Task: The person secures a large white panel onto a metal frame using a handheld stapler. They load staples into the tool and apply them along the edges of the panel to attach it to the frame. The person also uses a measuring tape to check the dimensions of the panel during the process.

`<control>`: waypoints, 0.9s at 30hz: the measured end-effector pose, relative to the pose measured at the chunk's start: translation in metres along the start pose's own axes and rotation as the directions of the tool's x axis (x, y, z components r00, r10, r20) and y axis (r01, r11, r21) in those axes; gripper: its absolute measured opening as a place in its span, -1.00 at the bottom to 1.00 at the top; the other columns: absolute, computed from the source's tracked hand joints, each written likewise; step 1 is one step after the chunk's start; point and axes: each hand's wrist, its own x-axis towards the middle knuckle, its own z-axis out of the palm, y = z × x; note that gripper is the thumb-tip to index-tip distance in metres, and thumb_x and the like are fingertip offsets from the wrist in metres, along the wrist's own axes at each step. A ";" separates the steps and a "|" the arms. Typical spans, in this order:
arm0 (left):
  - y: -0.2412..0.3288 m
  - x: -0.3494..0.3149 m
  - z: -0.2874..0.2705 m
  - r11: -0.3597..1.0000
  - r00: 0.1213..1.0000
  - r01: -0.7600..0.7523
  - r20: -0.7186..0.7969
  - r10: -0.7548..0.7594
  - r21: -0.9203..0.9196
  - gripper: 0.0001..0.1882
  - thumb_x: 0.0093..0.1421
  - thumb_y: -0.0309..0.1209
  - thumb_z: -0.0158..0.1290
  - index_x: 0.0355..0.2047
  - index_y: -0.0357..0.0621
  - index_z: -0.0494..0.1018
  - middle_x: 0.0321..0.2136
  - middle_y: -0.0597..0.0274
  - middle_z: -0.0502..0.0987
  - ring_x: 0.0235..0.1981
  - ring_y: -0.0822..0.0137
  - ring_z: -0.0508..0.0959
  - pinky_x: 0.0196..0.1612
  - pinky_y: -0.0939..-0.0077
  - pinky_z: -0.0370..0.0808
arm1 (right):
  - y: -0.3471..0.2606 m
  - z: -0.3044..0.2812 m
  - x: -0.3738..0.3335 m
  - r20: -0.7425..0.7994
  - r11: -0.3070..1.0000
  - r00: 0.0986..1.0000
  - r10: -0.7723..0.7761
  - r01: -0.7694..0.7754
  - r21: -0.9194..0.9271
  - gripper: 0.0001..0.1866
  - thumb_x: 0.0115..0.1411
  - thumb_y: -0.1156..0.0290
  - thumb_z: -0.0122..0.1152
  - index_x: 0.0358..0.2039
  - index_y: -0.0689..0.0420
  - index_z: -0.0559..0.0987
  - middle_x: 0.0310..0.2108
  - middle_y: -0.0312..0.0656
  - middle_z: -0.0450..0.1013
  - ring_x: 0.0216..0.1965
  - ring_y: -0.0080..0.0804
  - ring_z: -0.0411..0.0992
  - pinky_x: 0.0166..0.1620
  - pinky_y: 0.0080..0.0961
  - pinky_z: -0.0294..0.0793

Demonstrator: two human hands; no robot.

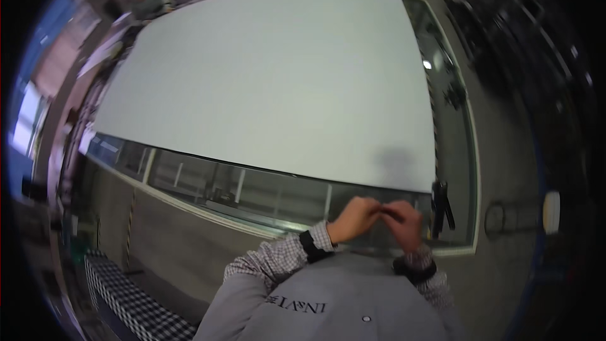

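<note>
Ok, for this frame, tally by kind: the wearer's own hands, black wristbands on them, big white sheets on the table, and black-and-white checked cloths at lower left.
Left hand and right hand: 2
Black wristbands: 2
Big white sheet: 1
Checked cloth: 1
Total: 6

I stand at the near side of a glass-topped table [456, 170] with a pale frame. Past its far left corner I see another person [149, 1], too blurred for me to tell much beyond dark hair and a greyish top. Off the table's near left side I have a black-and-white checked cloth [136, 297]. To the table's right, on grey floor [502, 167], I see what looks like a stool [551, 213] with a pale round seat. Well left of the table I notice a bright window [28, 117].
</note>
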 end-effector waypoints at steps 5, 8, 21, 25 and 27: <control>0.015 0.022 0.050 0.967 0.962 0.136 0.261 -0.076 -0.218 -0.86 0.00 -0.46 0.04 -0.49 -0.32 0.47 -0.65 0.07 0.47 -0.67 0.34 0.45 -0.56 0.50 0.38 | 0.023 -0.045 -0.035 -0.108 0.992 0.992 0.065 -0.077 -0.105 -0.83 -0.01 0.55 0.19 -0.34 0.26 0.54 -0.48 -0.16 0.46 -0.46 -0.48 0.45 -0.41 -0.64 0.43; 0.024 0.025 0.062 0.891 0.886 0.313 0.439 -0.149 -0.330 -0.84 0.02 -0.42 0.02 -0.52 -0.29 0.48 -0.68 0.17 0.48 -0.70 0.45 0.43 -0.59 0.54 0.36 | 0.038 -0.069 -0.064 -0.214 0.792 0.798 0.563 -0.448 0.414 -0.83 0.09 0.51 0.11 -0.30 0.29 0.52 -0.49 -0.20 0.45 -0.45 -0.52 0.44 -0.39 -0.66 0.45; 0.030 0.085 0.126 0.850 0.794 0.469 0.535 -0.288 -0.238 -0.84 0.10 -0.41 -0.01 -0.51 -0.26 0.46 -0.69 0.39 0.42 -0.66 0.66 0.33 -0.61 0.74 0.26 | 0.084 -0.144 -0.026 0.114 0.955 0.954 0.278 -0.262 -0.139 -0.78 -0.05 0.57 0.21 -0.33 0.30 0.53 -0.51 -0.26 0.44 -0.55 -0.62 0.42 -0.51 -0.70 0.40; 0.032 0.098 0.151 0.816 0.781 0.520 0.527 -0.335 -0.253 -0.83 0.10 -0.40 -0.01 -0.50 -0.26 0.46 -0.68 0.37 0.44 -0.67 0.64 0.35 -0.61 0.75 0.28 | 0.104 -0.157 -0.031 0.072 0.961 0.958 0.277 -0.278 -0.001 -0.75 -0.07 0.60 0.19 -0.30 0.28 0.53 -0.51 -0.23 0.45 -0.57 -0.62 0.41 -0.51 -0.70 0.40; 0.034 0.104 0.158 0.797 0.763 0.548 0.543 -0.352 -0.253 -0.84 0.08 -0.41 -0.01 -0.51 -0.26 0.46 -0.69 0.32 0.44 -0.69 0.60 0.35 -0.62 0.70 0.29 | 0.113 -0.161 -0.034 0.021 0.986 0.986 0.163 -0.163 0.016 -0.75 -0.06 0.59 0.17 -0.29 0.27 0.52 -0.50 -0.21 0.45 -0.60 -0.59 0.41 -0.52 -0.70 0.39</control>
